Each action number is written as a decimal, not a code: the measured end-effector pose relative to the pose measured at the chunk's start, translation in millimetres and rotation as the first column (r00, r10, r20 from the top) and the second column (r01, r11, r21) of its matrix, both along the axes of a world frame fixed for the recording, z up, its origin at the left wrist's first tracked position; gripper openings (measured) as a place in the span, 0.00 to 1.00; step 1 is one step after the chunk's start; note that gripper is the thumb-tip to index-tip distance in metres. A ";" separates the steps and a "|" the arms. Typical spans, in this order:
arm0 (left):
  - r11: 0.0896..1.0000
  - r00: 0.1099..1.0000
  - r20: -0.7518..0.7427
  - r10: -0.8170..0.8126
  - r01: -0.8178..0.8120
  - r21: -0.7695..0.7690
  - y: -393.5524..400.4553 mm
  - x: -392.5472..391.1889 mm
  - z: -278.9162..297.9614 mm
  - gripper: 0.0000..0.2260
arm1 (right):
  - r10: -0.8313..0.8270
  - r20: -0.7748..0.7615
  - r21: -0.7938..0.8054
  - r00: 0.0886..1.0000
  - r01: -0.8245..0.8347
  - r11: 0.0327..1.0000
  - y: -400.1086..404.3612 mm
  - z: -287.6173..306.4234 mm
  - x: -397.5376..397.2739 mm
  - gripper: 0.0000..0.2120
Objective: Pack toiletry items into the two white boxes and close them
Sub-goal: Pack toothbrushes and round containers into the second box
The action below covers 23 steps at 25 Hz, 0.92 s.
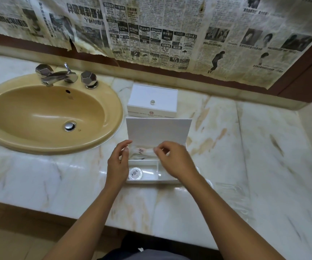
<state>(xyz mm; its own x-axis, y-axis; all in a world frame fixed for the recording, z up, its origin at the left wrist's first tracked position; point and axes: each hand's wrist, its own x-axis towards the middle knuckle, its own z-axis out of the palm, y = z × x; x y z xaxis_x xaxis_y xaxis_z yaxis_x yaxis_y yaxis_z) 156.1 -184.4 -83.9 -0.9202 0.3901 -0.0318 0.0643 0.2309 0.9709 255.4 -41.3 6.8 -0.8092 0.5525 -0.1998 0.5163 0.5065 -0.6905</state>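
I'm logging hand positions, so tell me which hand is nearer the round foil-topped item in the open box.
Left. The left hand is just left of the round item, at the open box's edge. The right hand is farther right and above.

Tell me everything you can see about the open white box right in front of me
The open white box sits on the marble counter, right of the sink and in front of a second, closed white box. Its plain white lid stands raised at the back. Inside are white compartments; the near left one holds a round, clear-wrapped item. The left hand and right hand hold a clear-wrapped packet over the rear section.
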 end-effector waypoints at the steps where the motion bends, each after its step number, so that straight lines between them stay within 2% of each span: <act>1: 1.000 1.000 0.000 0.005 -0.005 -0.006 -0.1 -0.5 -0.7 0.13 | -0.059 -0.027 0.008 0.998 0.059 0.998 12.2 2.5 7.9 0.08; 3: 1.000 1.000 -0.002 0.013 -0.013 -0.015 0.5 -0.4 -2.2 0.13 | -0.170 -0.021 0.012 0.985 0.170 0.985 38.5 1.2 26.3 0.06; 5: 1.000 1.000 -0.006 0.020 -0.020 -0.018 0.7 -0.4 -3.4 0.13 | -0.213 0.072 0.039 0.974 0.210 0.977 59.5 -7.9 43.5 0.08; 8: 0.999 1.000 -0.023 0.016 -0.017 -0.031 0.6 -0.1 -2.9 0.13 | -0.158 0.252 0.032 0.955 0.155 0.987 74.8 -26.2 60.7 0.14; 11: 0.999 0.999 -0.032 0.017 -0.019 -0.039 0.9 0.5 -1.4 0.14 | -0.068 0.349 0.033 0.935 0.060 0.998 76.4 -42.6 69.1 0.20; 23: 0.999 0.999 -0.036 0.012 -0.014 -0.051 1.0 0.8 0.3 0.14 | 0.017 0.337 0.093 0.941 -0.052 0.994 71.9 -44.8 76.0 0.20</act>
<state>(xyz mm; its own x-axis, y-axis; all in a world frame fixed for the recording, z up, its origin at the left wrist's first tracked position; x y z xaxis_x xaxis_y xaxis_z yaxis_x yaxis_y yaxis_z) 156.9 -183.4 -83.6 -0.9260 0.3770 -0.0188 0.0950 0.2810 0.9550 331.4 30.6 -38.1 -0.7238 0.5563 -0.4081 0.6900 0.5854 -0.4258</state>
